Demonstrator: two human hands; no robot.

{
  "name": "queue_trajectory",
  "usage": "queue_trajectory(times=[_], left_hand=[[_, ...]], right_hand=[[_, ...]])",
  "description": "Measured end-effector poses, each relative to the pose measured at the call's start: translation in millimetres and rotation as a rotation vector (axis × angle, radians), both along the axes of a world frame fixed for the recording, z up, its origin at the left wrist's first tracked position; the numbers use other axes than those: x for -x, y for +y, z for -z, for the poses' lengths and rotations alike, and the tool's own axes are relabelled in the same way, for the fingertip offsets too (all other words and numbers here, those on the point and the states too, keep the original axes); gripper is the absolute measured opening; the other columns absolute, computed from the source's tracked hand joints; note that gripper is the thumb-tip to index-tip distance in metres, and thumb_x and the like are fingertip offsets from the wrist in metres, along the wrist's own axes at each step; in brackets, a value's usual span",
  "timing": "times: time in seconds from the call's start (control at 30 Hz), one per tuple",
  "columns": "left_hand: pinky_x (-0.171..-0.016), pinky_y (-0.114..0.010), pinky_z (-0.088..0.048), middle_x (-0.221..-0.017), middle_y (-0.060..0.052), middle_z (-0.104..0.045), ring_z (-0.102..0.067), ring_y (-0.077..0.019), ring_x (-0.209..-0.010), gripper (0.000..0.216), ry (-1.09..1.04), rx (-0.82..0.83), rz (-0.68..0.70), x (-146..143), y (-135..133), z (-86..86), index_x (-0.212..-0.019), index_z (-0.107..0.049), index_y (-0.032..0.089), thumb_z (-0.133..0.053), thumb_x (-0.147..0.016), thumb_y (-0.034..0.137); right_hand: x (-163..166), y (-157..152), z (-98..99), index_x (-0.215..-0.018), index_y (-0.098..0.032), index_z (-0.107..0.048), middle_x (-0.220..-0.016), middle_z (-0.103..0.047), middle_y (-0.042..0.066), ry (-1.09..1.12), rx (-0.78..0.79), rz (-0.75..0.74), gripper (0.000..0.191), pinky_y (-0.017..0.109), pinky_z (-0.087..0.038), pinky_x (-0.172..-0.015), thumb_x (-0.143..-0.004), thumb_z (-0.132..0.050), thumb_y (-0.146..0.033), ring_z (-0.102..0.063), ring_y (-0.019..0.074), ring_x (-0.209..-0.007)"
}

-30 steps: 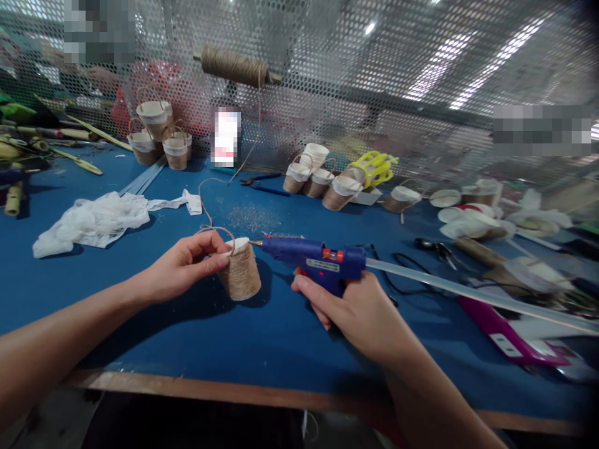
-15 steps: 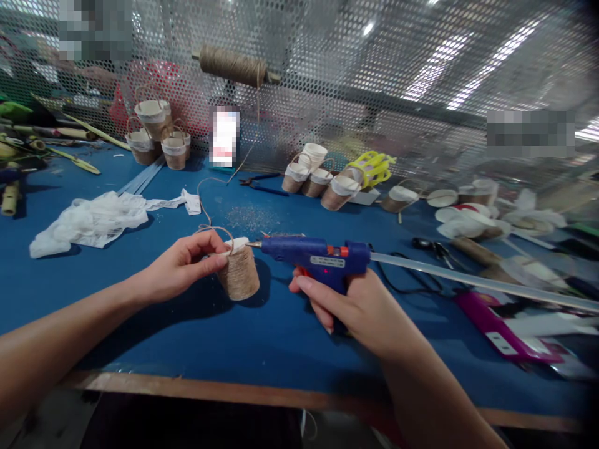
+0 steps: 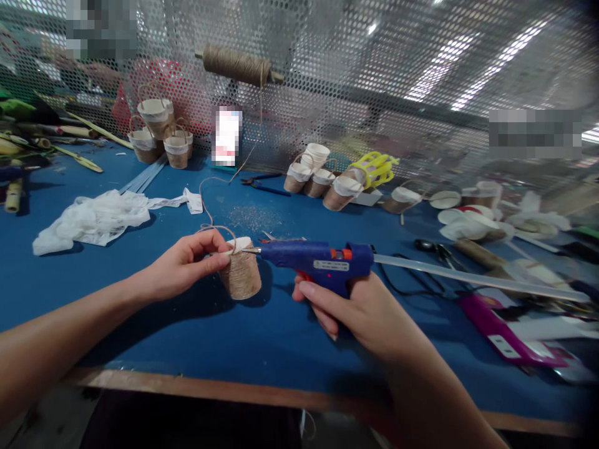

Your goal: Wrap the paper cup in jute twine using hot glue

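My left hand (image 3: 187,265) pinches the rim of a small twine-wrapped cup (image 3: 242,274) standing on the blue table (image 3: 196,337), with a loop of twine (image 3: 206,206) held at its top. My right hand (image 3: 360,312) grips a blue hot glue gun (image 3: 322,262) by its handle. The gun's metal nozzle touches the cup's white rim on the right side. A clear glue stick (image 3: 468,277) juts out behind the gun to the right.
A twine spool (image 3: 236,64) hangs on the perforated metal screen. Finished twine cups stand at the back left (image 3: 161,134) and back centre (image 3: 322,178). White plastic wrap (image 3: 93,218) lies left. Scissors (image 3: 435,247), pliers (image 3: 262,183) and a magenta object (image 3: 510,330) lie right. Another person is behind the screen.
The glue gun has shifted slightly left, so its nozzle now meets the cup's rim. My left hand and the cup have hardly moved.
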State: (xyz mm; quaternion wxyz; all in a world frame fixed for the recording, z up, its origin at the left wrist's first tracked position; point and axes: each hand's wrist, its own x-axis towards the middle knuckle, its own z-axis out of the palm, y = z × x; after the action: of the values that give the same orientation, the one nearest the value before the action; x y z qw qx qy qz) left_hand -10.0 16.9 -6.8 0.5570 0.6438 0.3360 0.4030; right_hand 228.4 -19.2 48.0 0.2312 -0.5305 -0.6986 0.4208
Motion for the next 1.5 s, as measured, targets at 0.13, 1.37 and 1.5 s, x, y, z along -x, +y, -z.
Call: queue_trajectory(times=[0.13, 1.37, 1.5], left_hand=[[-0.066, -0.025, -0.038, -0.074, 0.0, -0.05, -0.047, -0.0108, -0.069, 0.017, 0.004, -0.014, -0.013, -0.8, -0.1, 0.2, -0.073, -0.048, 0.014, -0.058, -0.079, 0.026], [-0.067, -0.027, -0.039, -0.075, 0.0, -0.052, -0.049, -0.0121, -0.071, 0.015, 0.02, -0.028, -0.018, 0.3, -0.3, 0.9, -0.072, -0.049, 0.015, -0.056, -0.08, 0.026], [-0.069, -0.028, -0.039, -0.079, -0.002, -0.054, -0.051, -0.0132, -0.075, 0.016, 0.015, -0.006, -0.008, 0.4, -0.2, 1.2, -0.074, -0.048, 0.015, -0.056, -0.081, 0.027]], right_hand=[[1.7, -1.9, 2.6, -0.075, -0.017, -0.057, -0.04, -0.046, -0.008, 0.021, -0.006, 0.038, 0.019, 0.02, -0.04, -0.043, -0.08, -0.052, -0.034, -0.043, 0.0069, -0.036], [6.9, -3.9, 10.8, -0.068, -0.017, -0.057, -0.038, -0.047, -0.005, -0.075, -0.135, 0.121, 0.02, 0.022, -0.045, -0.039, -0.076, -0.053, -0.036, -0.05, 0.0103, -0.035], [4.6, -2.4, 8.0, -0.07, -0.018, -0.059, -0.039, -0.047, -0.005, -0.103, -0.115, 0.125, 0.022, 0.022, -0.045, -0.041, -0.077, -0.051, -0.036, -0.048, 0.0098, -0.035]])
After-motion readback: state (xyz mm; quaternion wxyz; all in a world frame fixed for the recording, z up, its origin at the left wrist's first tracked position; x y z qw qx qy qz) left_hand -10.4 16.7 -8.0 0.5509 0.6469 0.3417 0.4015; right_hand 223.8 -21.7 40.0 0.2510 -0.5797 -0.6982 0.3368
